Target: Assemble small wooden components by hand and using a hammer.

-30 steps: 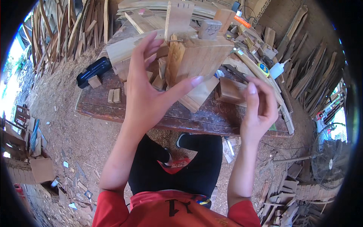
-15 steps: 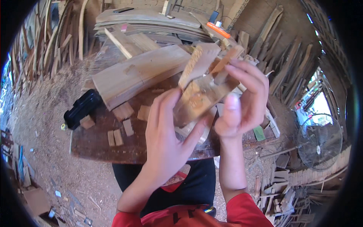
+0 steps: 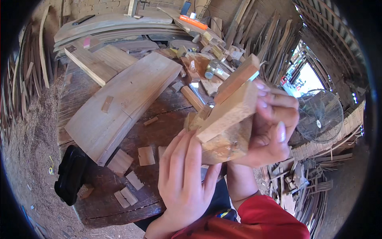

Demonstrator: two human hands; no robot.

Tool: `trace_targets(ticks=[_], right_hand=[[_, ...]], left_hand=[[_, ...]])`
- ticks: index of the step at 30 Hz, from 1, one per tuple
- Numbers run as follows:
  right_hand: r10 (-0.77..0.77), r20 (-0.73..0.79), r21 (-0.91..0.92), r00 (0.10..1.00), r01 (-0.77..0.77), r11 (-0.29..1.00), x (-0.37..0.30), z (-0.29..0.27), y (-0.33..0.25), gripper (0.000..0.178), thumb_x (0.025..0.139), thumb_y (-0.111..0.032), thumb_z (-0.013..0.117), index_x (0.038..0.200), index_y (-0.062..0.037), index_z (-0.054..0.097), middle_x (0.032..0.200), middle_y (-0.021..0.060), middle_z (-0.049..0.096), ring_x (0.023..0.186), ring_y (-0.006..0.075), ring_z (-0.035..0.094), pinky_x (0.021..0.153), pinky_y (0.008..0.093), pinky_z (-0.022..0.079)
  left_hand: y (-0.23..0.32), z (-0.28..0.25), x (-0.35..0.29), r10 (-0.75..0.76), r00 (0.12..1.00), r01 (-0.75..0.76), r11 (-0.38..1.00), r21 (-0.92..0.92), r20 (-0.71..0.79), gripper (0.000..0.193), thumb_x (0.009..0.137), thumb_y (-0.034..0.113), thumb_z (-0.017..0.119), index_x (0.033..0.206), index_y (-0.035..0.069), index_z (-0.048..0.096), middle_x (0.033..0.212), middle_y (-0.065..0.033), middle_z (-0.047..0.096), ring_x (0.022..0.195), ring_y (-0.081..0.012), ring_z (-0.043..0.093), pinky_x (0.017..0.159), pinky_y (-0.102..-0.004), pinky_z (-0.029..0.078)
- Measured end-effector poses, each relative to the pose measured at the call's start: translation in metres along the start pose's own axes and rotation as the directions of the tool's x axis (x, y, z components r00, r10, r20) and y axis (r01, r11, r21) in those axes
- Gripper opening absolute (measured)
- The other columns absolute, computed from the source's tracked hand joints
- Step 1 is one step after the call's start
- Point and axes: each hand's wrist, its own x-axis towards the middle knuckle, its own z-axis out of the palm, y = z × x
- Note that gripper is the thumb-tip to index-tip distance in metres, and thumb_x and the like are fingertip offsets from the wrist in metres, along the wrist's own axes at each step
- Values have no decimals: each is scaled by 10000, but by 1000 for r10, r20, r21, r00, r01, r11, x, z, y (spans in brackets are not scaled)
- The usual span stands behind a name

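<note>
Block [image 3: 229,117] turned. My left hand [image 3: 184,171] part-curled, right hand [image 3: 274,129] more curled, both holding it; likely turning step, next needs steady grip.

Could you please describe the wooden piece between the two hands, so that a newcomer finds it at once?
Find the dark table, then the left hand at its near edge. Between that and the right hand is the wooden piece. Unlike the tabletop scraps, it is handheld and bears two slats.
</note>
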Motion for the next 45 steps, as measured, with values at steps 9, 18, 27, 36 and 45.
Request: trace_targets(ticks=[9, 18, 27, 36, 45], right_hand=[[-56, -81, -34, 995, 54, 998, -2, -1, 7, 423, 1000, -338, 455, 851, 16, 631, 943, 195, 649, 940, 290, 633, 936, 464, 508], [-104, 54, -119, 993, 110, 987, 5, -8, 3, 440, 986, -389, 389, 894, -2, 579, 899, 146, 549, 933, 290, 586, 884, 477, 540], [-144, -161, 112, 976, 163, 980, 11, 8, 15, 219, 873, -183, 599, 760, 3, 624, 775, 107, 680, 745, 239, 589, 687, 365, 533], [27, -37, 314, 999, -14, 949, 8, -16, 6, 236, 970, -167, 565, 1001, -22, 748, 1002, 129, 734, 942, 269, 680, 880, 365, 436], [-108, 183, 150, 977, 81, 985, 17, -44, 24, 228, 881, -62, 627, 1079, -65, 740, 1075, 101, 728, 1013, 299, 674, 922, 391, 453]], left_hand=[[-8, 5, -1, 39, 999, -39, 999, -38, -2, 603, 899, 287, 784, 1317, -89, 568, 1256, -278, 614, 1127, -468, 612, 957, -521, 495], [3, 3, 1, -21, 1000, 21, 999, 40, -10, 530, 894, 241, 780, 1286, -65, 596, 1228, -236, 652, 1107, -423, 660, 940, -488, 523], [2, 17, -6, -59, 991, 66, 996, 56, -116, 572, 810, 149, 855, 1280, -41, 592, 1215, -211, 635, 1095, -392, 621, 946, -461, 497], [1, 21, -3, -14, 981, 9, 999, -31, -193, 473, 882, 83, 788, 1281, -56, 575, 1251, -196, 618, 1168, -344, 615, 1020, -401, 476], [-7, 18, -9, -114, 990, 105, 989, -106, -82, 560, 992, 157, 691, 1459, -39, 453, 1447, -224, 491, 1366, -350, 460, 1164, -409, 339]])
